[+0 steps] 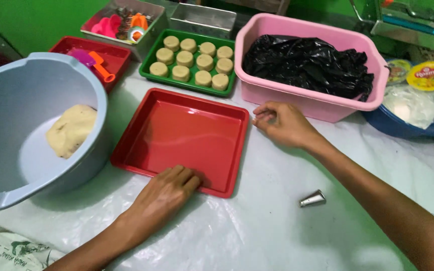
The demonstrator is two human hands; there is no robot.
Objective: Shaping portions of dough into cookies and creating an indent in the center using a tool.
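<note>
Your left hand [169, 188] lies flat, fingers together, on the near rim of the empty red tray [187, 135], gripping nothing but pressing down on the edge, which looks like a way of keeping the tray from sliding on the slick white plastic sheet [257, 226] that covers the counter. Your right hand [282, 123] rests just beside the tray's far right corner, fingers loosely curled with the tips drawn together; it is half closed, and you cannot tell from this view whether anything small is pinched between them. The tray sits square in front of you, in the middle of the counter, within easy reach of both hands. Just behind it stands a green tray [149, 62] holding rows of round pale dough pieces [193, 62], placed close enough that the two trays nearly touch. To your left, the big grey bowl [84, 80] holds a lump of pale dough [71, 130] against its wall, with the rim near the red tray's left edge. Behind your right hand a pink tub [272, 95] holds crumpled black plastic [307, 65]. A small metal piping nozzle [313, 199] lies on its side on the sheet, apart from both hands, near your right forearm.
</note>
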